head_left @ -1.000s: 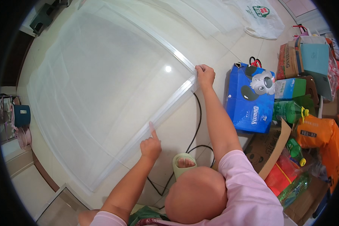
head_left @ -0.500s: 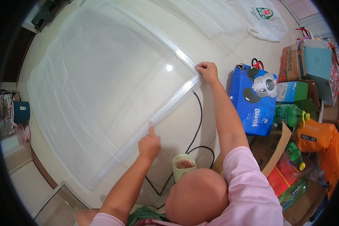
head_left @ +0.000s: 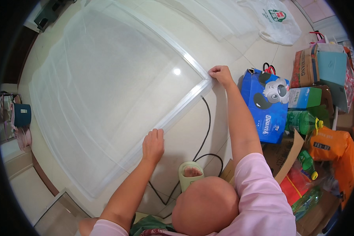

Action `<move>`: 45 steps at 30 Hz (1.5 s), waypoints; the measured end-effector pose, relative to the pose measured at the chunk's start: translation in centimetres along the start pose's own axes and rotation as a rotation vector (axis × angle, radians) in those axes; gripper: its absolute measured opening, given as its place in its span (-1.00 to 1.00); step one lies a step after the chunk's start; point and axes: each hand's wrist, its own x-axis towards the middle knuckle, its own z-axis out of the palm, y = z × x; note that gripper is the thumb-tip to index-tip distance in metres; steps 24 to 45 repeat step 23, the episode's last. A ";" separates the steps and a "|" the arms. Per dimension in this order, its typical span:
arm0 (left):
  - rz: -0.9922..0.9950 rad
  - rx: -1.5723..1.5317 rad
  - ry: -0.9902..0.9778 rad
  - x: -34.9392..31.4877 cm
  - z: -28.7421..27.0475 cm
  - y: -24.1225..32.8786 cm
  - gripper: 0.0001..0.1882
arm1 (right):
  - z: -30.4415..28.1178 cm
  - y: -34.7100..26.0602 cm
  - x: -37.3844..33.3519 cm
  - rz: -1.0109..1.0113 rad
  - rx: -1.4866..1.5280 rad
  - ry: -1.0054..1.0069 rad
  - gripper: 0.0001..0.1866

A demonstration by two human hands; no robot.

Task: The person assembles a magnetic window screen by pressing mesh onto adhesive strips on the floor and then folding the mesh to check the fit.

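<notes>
A large white-framed screen (head_left: 188, 59) lies on the floor, with sheer white mesh (head_left: 86, 78) spread over it and past its edges. My right hand (head_left: 222, 74) is at the frame's near right corner, thumb and fingers pinching the mesh edge just outside it. Farther left along the near frame bar, my left hand (head_left: 153, 145) has its fingers bent together over the mesh margin; its thumb is mostly hidden. A black cord (head_left: 209, 118) runs from near that bar toward my foot and loops around it.
A blue box (head_left: 265, 106) with a cartoon animal stands right of my right arm. Beyond it are green bottles (head_left: 301, 121), cardboard (head_left: 287, 153) and an orange bag (head_left: 330, 141). A white plastic bag (head_left: 279, 23) lies at the far right. My slippered foot (head_left: 192, 171) is near the cord.
My left hand has moved slightly up to the frame bar, its pointing index finger now folded in with the others. My right hand has shifted slightly right at the corner.
</notes>
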 end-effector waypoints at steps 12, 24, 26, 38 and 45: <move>0.000 0.204 -0.152 0.4 -0.2 -2.0 -0.48 | 1.6 -1.1 -0.7 0.089 -0.121 0.192 -0.89; -0.002 0.267 -0.201 0.1 0.5 -2.6 -0.27 | 2.3 -1.9 -2.4 -0.013 -0.443 0.335 -0.72; -0.002 0.267 -0.201 0.1 0.5 -2.6 -0.27 | 2.3 -1.9 -2.4 -0.013 -0.443 0.335 -0.72; -0.002 0.267 -0.201 0.1 0.5 -2.6 -0.27 | 2.3 -1.9 -2.4 -0.013 -0.443 0.335 -0.72; -0.002 0.267 -0.201 0.1 0.5 -2.6 -0.27 | 2.3 -1.9 -2.4 -0.013 -0.443 0.335 -0.72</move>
